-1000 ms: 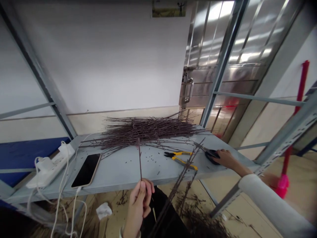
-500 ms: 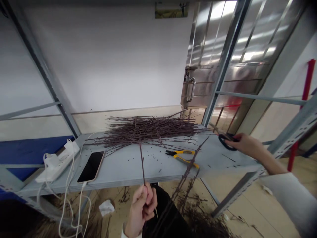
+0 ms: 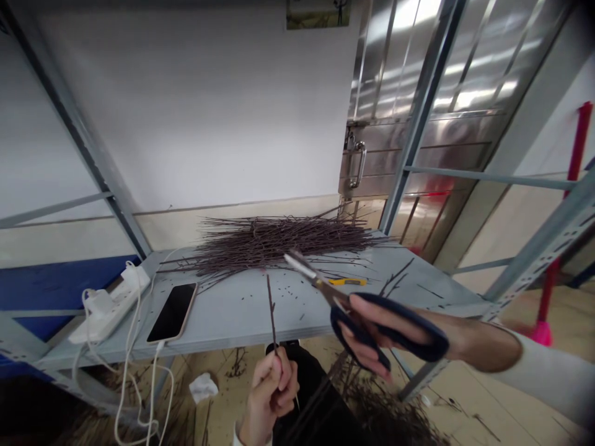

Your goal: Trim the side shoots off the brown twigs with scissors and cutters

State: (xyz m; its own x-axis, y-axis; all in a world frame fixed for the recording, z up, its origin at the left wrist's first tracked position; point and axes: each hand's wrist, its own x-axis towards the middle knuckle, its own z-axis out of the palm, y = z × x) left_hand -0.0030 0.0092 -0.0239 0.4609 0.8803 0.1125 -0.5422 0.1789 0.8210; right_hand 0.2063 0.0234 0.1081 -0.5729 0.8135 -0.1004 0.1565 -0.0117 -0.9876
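Left hand (image 3: 269, 390) pinching a thin twig (image 3: 272, 316) upright; right hand (image 3: 372, 328), at its 2 o'clock, gripping navy-handled scissors (image 3: 316, 279).

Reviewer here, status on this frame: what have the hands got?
Left hand pinching a thin twig upright. Right hand gripping dark-blue-handled scissors, blades near the twig, not touching. Nothing between them.

We've got a thin, dark brown twig (image 3: 271, 310) pinched upright in our left hand (image 3: 268, 396), tip sticking up. Our right hand (image 3: 372, 322) has its fingers through a pair of steel scissors with navy loop handles (image 3: 320, 286), tilted up, the blade tips just beside the twig's top but not touching. Behind sits a loose heap of matching dark twigs (image 3: 279, 243).
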